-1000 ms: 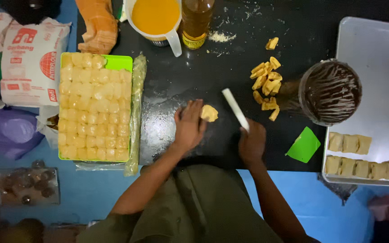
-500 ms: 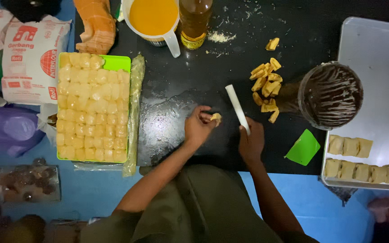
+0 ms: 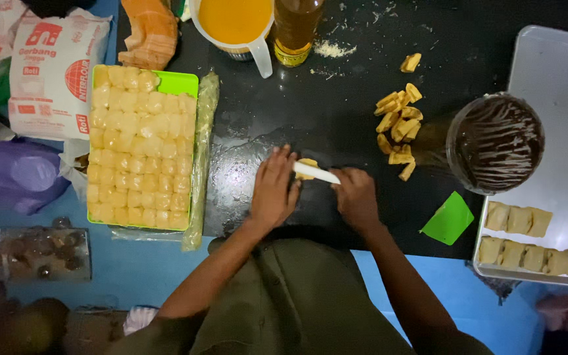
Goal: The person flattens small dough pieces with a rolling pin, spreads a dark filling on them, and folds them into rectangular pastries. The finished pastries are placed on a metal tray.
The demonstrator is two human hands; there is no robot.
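Note:
My left hand (image 3: 275, 189) presses flat on a small yellow dough piece (image 3: 308, 162) on the black worktop (image 3: 310, 112). My right hand (image 3: 356, 197) grips a white knife (image 3: 315, 173), whose blade lies across the dough piece next to my left fingers. A pile of cut yellow banana sticks (image 3: 397, 125) lies to the right of my hands, beside a round tub of dark chocolate (image 3: 494, 142).
A green tray of yellow dough squares (image 3: 141, 144) sits to the left. A jug of orange liquid (image 3: 234, 25) and an oil bottle (image 3: 295, 29) stand at the back. A metal tray (image 3: 547, 79) with filled pastries (image 3: 537, 256) is at the right, a green scraper (image 3: 450, 218) near it.
My left hand moved right and laid the dough piece down. My right hand swung the white knife from upright to lying across the dough.

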